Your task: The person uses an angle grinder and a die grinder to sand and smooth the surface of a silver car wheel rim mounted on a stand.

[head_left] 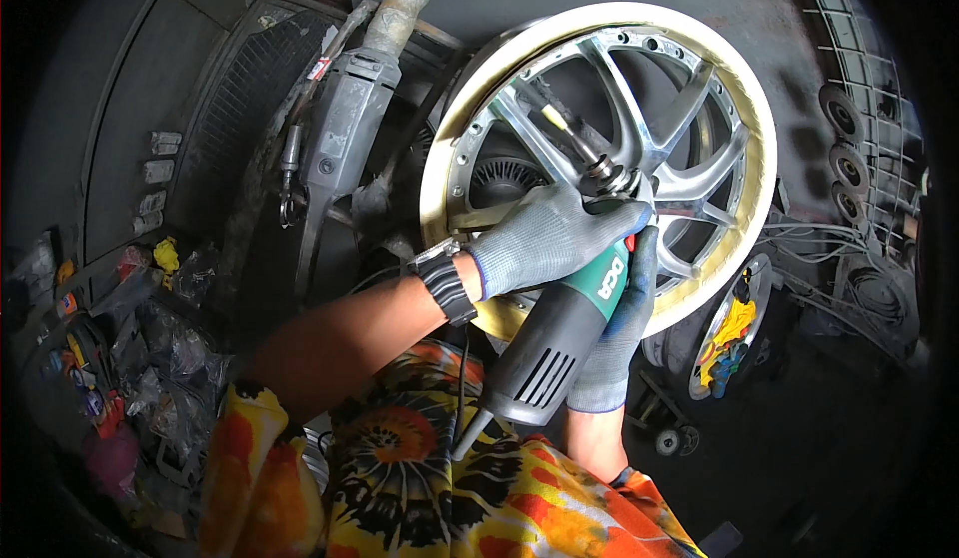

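- Black and green plastic forms the housing of the straight grinder (544, 368), which is held aslant before the patterned clothing (400, 448), its nose toward the wheel hub.
- Considerable weight is to be expected in the stiff motor body; the smooth casing may be slippery under gloves.
- Hold is best taken at the green collar (599, 283) and black barrel, with the metal shaft (579, 145) and its pale tip kept untouched.
- By the left hand (554, 238) the collar is gripped from above, thumb across it; by the right hand (629, 308) its right side is clasped. Most fingertips are hidden, so their exact closure cannot be told.
- Beyond, a gold-rimmed alloy wheel (759, 158) is seen; it is likely rigid and bulky, its finish easily scratched. Whether it is touched by the shaft cannot be told.
- Farther out, a grey machine (345, 118) is seen at left, and discs (842, 116) by a wire rack (884, 63) at right.
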The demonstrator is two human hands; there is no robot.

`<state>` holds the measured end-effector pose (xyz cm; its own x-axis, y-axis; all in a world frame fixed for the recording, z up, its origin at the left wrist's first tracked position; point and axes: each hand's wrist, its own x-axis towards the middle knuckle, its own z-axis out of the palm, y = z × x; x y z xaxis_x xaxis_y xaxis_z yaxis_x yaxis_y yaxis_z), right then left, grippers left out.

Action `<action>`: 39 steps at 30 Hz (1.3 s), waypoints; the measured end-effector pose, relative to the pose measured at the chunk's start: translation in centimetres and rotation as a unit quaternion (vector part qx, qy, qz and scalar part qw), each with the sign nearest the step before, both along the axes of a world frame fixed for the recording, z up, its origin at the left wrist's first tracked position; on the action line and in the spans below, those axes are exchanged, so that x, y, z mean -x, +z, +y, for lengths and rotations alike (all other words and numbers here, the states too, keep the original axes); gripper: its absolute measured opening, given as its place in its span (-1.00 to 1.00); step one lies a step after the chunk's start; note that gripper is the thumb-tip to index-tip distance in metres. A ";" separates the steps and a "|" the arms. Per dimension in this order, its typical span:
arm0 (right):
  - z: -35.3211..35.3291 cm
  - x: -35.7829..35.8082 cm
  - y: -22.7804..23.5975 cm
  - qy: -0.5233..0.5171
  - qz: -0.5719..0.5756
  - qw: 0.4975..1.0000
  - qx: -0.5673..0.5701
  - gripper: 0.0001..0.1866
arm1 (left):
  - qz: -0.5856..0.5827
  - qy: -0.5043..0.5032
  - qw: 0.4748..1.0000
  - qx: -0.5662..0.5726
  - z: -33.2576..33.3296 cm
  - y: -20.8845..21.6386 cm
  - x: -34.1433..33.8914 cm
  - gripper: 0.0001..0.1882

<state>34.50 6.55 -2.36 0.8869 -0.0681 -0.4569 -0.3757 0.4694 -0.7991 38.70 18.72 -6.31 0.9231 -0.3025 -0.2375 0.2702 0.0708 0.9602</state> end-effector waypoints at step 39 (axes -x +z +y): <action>1.1 -0.6 -0.5 -0.022 -0.007 0.997 -0.078 -0.45 | -0.023 -0.064 0.998 -0.016 1.3 0.8 -1.9 -0.35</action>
<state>35.10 7.61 -2.85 0.8911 -0.0370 -0.4523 -0.3404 0.6046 -0.7201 40.60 20.06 -5.48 0.8876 -0.4115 -0.2069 0.2306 0.0081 0.9730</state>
